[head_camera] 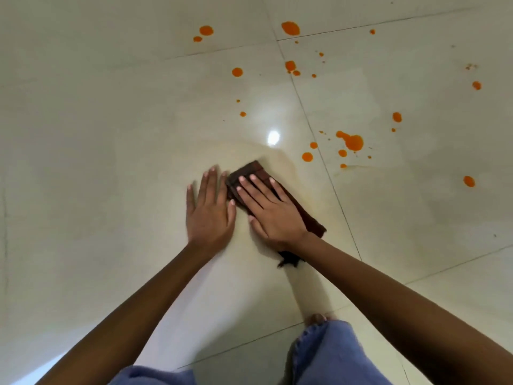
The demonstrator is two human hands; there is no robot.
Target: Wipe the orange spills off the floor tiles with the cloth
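A dark brown folded cloth [251, 172] lies on the pale glossy floor tiles [111, 134] in the middle of the view. My right hand [270, 211] presses flat on top of it, fingers spread and pointing up-left. My left hand [208, 212] rests flat on the bare tile just left of the cloth, its fingertips touching the cloth's edge. Several orange spills dot the tiles beyond and to the right, the largest blob [353, 141] up-right of the cloth. A faint yellowish smear [249, 151] spreads just above the cloth.
More orange drops lie far away at the top [290, 28] and at the right [469, 181]. A bright light reflection [273, 137] shines above the cloth. My knees in blue jeans [327, 354] and a bare foot [316, 318] are at the bottom.
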